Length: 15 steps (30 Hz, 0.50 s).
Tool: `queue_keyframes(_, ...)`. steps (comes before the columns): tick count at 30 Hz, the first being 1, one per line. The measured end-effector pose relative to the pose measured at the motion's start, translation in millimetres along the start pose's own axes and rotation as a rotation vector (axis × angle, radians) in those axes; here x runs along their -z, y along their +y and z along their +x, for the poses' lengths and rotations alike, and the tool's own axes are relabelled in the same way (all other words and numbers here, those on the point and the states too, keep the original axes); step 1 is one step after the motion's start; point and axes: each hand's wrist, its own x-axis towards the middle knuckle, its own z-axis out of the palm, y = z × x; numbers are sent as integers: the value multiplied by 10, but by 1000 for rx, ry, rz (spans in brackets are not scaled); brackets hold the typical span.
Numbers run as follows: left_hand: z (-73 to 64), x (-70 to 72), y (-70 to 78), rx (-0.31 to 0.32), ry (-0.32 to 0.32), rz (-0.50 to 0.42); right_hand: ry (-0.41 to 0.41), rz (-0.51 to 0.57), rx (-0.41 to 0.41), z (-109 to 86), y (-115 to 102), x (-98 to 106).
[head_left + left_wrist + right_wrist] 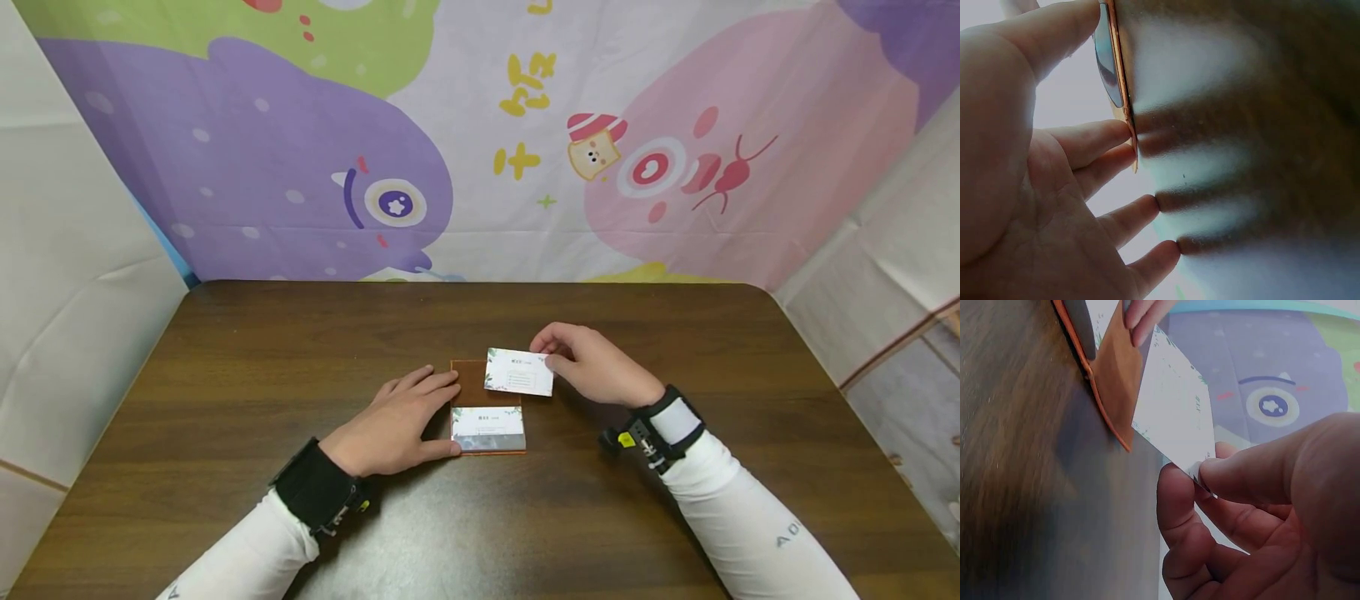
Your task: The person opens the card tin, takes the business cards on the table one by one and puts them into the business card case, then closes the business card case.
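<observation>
A brown card holder (468, 385) lies unfolded on the table. Its near half bears a white business card (487, 419) with leaf-patterned corners, the lower part behind a greyish pocket. My left hand (401, 425) rests along the holder's left edge with fingers spread, fingertips and thumb touching it; other fingertips meet the tabletop in the left wrist view. Between thumb and fingers, my right hand (592, 362) pinches a second white business card (519, 372) by its right end. In the right wrist view, that card (1175, 406) is raised and tilted beside the holder's brown flap (1119, 375).
The dark wooden table (300, 333) reaches back to a cartoon-printed cloth (480, 167). White sheeting hangs at the left (82, 250) and right sides. Both wrists carry black straps with small devices.
</observation>
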Motion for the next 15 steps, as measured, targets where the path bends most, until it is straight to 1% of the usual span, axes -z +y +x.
queue_keyframes(15, 6, -9, -7, 1, 10, 2, -57, 16, 29, 86, -142, -185)
